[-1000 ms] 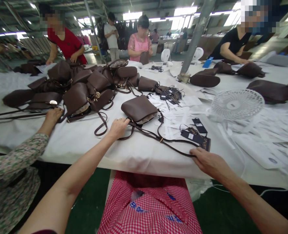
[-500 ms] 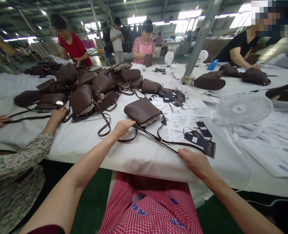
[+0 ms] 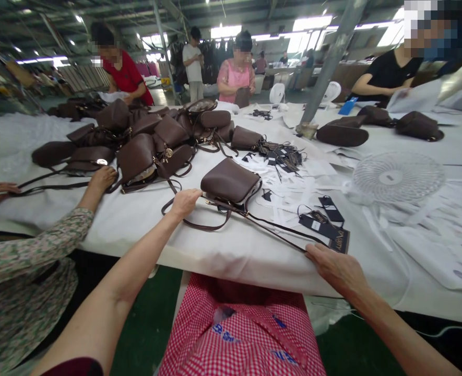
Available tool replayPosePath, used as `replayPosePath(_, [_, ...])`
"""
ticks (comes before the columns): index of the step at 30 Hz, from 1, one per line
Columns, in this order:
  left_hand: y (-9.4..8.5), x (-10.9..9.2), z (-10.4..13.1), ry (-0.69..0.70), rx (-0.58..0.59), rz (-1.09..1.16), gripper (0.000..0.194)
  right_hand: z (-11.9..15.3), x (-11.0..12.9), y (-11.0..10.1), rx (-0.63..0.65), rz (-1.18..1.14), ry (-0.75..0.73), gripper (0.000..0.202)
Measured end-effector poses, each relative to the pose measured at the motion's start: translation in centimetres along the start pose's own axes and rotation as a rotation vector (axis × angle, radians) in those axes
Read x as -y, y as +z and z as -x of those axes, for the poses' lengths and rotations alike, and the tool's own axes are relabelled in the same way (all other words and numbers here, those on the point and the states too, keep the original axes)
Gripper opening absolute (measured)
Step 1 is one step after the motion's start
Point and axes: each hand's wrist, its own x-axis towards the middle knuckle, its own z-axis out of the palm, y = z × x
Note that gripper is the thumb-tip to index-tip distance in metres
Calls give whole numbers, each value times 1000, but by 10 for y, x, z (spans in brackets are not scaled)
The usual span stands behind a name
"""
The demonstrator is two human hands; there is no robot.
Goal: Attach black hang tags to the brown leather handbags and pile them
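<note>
A dark brown leather handbag (image 3: 231,180) lies on its side on the white-covered table in front of me. Its long thin strap (image 3: 274,227) runs toward the lower right, drawn nearly straight, with a small gold slider close to the bag. My right hand (image 3: 334,265) is closed round the far end of this strap. At the bag's left corner, my left hand (image 3: 187,202) pinches the strap's near end beside a gold fitting; its fingertips are partly hidden. A second, looser strap loop (image 3: 207,228) curves below the bag. Black hang tags (image 3: 320,227) lie just above my right hand.
Several brown handbags (image 3: 137,159) are heaped at left. A co-worker's hand (image 3: 103,178) holds a strap there. More tags (image 3: 283,156) lie behind my bag. A white fan (image 3: 397,177) and paper strips are at right; a metal post (image 3: 328,68) rises behind. Other people stand across the table.
My hands have moved apart, the left one leftward and the right one rightward, stretching the strap. The gold slider now sits nearer the bag. A person at far right now handles a white sheet.
</note>
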Motion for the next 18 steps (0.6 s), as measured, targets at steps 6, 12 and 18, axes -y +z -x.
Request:
replayPosePath(6, [-2, 1, 0, -47, 10, -32, 29, 7, -3, 6, -73, -28, 4, 23])
replayPosePath(12, [-21, -60, 10, 95, -292, 37, 34, 14, 5, 4, -107, 15, -65, 20])
replayPosePath(18, [-12, -150, 9, 400, -180, 91, 33, 32, 13, -5, -207, 2, -132, 23])
